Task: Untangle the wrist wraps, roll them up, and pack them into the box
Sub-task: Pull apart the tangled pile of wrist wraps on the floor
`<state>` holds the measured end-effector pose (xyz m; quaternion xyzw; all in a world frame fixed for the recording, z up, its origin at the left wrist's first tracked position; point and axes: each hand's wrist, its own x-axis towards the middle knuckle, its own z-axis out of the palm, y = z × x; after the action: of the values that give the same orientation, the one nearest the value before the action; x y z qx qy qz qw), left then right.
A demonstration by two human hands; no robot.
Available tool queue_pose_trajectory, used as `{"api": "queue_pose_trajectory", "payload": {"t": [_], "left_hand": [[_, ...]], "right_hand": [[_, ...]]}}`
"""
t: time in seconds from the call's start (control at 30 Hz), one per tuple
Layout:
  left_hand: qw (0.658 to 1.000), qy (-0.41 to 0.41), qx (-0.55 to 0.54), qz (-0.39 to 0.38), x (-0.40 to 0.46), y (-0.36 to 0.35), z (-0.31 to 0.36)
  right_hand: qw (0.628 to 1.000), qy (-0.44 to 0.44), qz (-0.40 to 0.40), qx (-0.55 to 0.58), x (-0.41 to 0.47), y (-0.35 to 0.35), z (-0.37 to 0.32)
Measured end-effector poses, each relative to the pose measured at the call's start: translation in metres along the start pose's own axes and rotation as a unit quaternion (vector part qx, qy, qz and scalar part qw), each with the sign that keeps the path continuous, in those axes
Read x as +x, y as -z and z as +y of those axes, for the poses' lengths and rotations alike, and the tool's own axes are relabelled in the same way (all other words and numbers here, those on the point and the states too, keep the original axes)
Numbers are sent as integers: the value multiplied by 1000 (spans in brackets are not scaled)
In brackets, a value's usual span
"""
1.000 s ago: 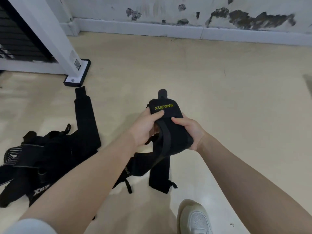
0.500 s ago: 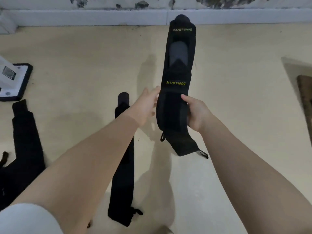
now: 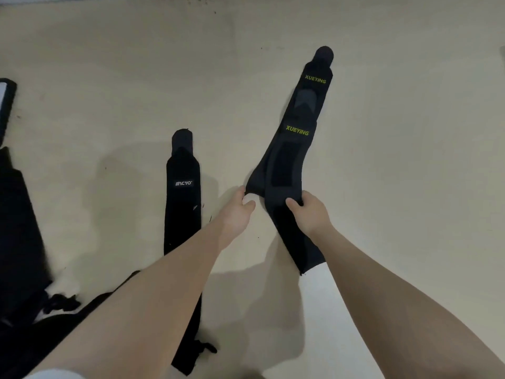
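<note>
Both hands hold one black XUEYING wrist wrap (image 3: 296, 149) stretched out over the beige floor (image 3: 396, 160). The right hand (image 3: 311, 213) grips its near section; the left hand (image 3: 239, 209) pinches its left edge. Left of it, a second black wrist wrap (image 3: 182, 192) lies flat. A dark tangle of wraps (image 3: 19, 242) sits at far left.

head view, steeply down (close), floor (image 3: 382, 187)
</note>
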<state>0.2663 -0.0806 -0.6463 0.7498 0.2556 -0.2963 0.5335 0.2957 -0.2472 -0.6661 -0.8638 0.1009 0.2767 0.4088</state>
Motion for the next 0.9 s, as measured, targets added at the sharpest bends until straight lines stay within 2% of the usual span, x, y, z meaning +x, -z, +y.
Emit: {"api": "queue_pose_trajectory", "payload": {"t": [0.1, 0.17, 0.23, 0.27, 0.3, 0.33, 0.37, 0.43, 0.47, 0.53, 0.57, 0.67, 0.73, 0.9], "left_hand": [[997, -54, 61, 11, 7, 0, 12], [992, -50, 115, -3, 12, 0, 15], [982, -46, 182, -16, 21, 0, 16], [976, -49, 213, -15, 25, 0, 18], [970, -58, 237, -8, 29, 1, 21], [965, -68, 254, -1, 32, 2, 24], [961, -79, 265, 1, 36, 3, 27], [959, -78, 273, -11, 41, 3, 29], [957, -64, 282, -25, 40, 1, 29], [952, -53, 297, -53, 37, -5, 23], [954, -53, 289, -58, 36, -10, 18], [971, -47, 231, -40, 29, -18, 6], [986, -20, 162, -43, 22, -20, 2], [991, 28, 104, -75, 7, -27, -21]], "right_hand": [[995, -64, -26, 74, -2, -3, -2], [979, -152, -57, 125, -6, -3, 2], [955, -241, -140, 98, -13, 1, 6], [947, -260, -184, 38, -15, 3, 7], [947, -251, -196, -35, -15, 4, 8], [956, -222, -161, -100, -12, 5, 10], [971, -181, -90, -125, -8, 5, 13], [994, -98, 27, -49, 0, 7, 12], [997, -59, 46, 13, 3, 8, 8], [993, -25, 39, 106, 11, 8, 2], [993, -28, 25, 116, 13, 6, 1], [996, -70, -5, 59, 19, -1, 1], [996, -85, 9, 24, 20, -7, 3], [991, -93, 7, -97, 19, -16, -1]]}}
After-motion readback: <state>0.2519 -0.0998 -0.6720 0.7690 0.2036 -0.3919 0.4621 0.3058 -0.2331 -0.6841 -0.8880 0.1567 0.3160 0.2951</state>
